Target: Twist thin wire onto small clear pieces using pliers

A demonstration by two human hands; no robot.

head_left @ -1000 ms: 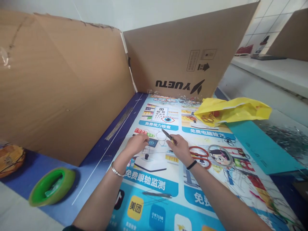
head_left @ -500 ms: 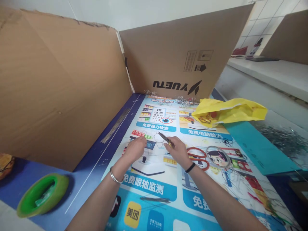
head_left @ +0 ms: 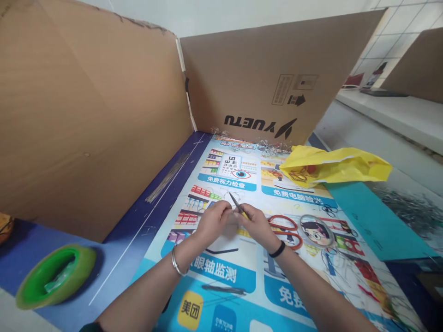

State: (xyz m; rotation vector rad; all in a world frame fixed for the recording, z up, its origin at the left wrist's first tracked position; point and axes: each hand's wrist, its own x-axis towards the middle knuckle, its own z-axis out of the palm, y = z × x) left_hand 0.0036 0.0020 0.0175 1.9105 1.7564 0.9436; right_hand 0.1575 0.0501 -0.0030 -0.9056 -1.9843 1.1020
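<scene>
My right hand [head_left: 258, 222] is closed around a small pair of pliers [head_left: 236, 204] with a yellow handle, the tip pointing up and away. My left hand [head_left: 213, 219] is pinched right beside the pliers' jaws, holding a thin piece of wire that is too small to make out clearly. Both hands meet over a printed poster [head_left: 221, 272] that covers the table. Red-handled scissors [head_left: 285, 228] lie just right of my right hand.
Cardboard walls [head_left: 90, 115] stand at the left and back. A green bowl [head_left: 51, 276] sits at the lower left, a bundle of straight wires [head_left: 168, 177] by the left wall. A yellow bag [head_left: 332, 166], a round lid [head_left: 316, 229] and loose wire scraps [head_left: 408, 207] lie at the right.
My left hand has moved right and closed in against the pliers' tip; the two hands now touch. The view has shifted slightly.
</scene>
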